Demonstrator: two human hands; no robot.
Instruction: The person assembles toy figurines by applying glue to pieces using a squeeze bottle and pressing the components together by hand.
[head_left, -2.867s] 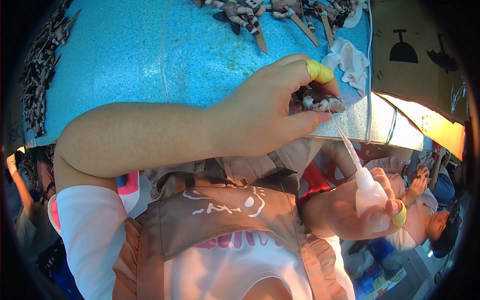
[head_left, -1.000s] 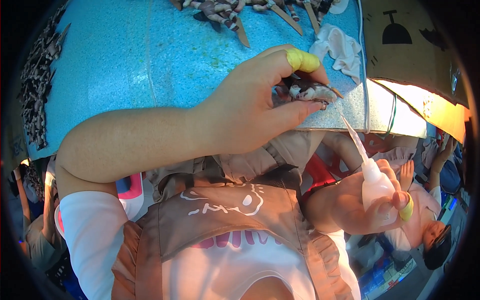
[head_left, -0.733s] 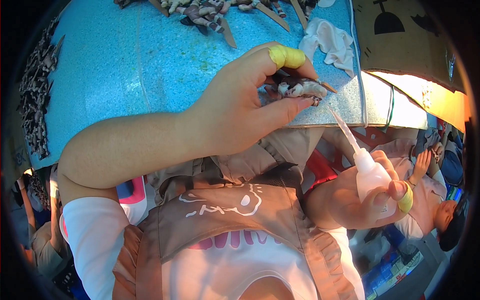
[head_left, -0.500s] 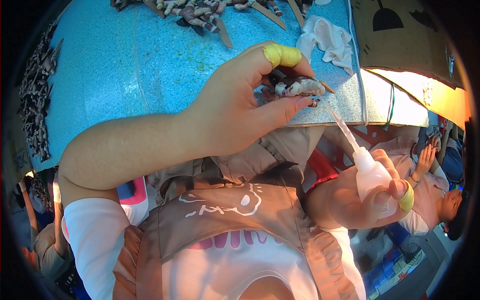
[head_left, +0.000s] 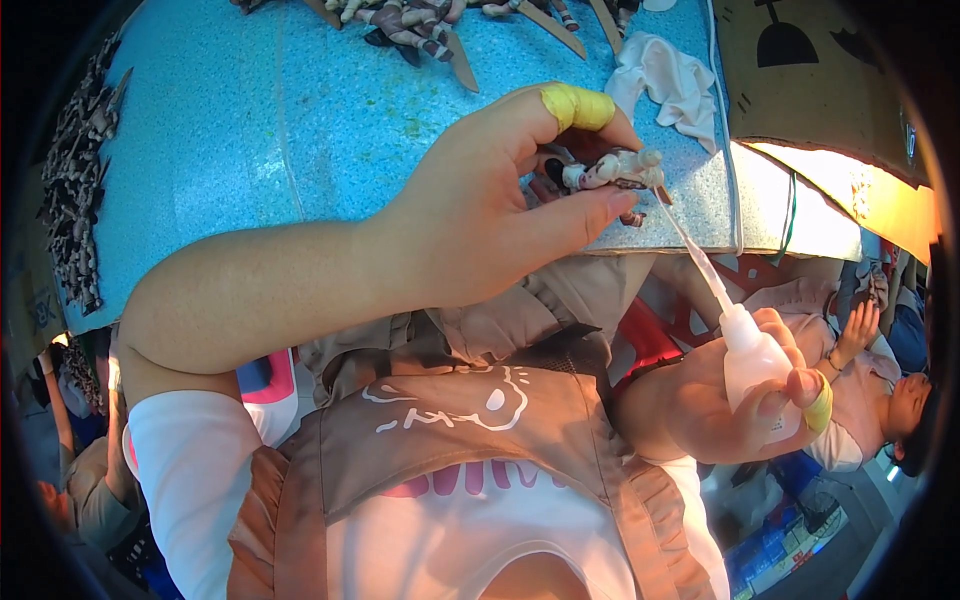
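Observation:
Between the thumb and fingers of my left hand (head_left: 480,205) is a small painted figurine (head_left: 618,168), dark and cream-coloured, held over the near edge of the blue table. Yellow tape wraps one finger of that hand. My right hand (head_left: 715,410), also with a taped finger, is closed around a white squeeze bottle (head_left: 752,362). From the bottle a long thin clear nozzle (head_left: 700,260) points up and left, its tip at the figurine's right end. Whether the tip touches it is too fine to tell. Part of the figurine is hidden by my fingers.
More figurines with flat tan blade-like parts (head_left: 410,25) lie at the table's (head_left: 230,150) far edge, and a dense row (head_left: 85,190) lines its left side. A crumpled white cloth (head_left: 665,90), a white cord (head_left: 725,150) and a cardboard box (head_left: 810,90) are at the right. Another person (head_left: 850,400) sits there.
The figurine has turned a little in my left hand. The bottle has shifted slightly, and its nozzle tip is now closer in against the figurine.

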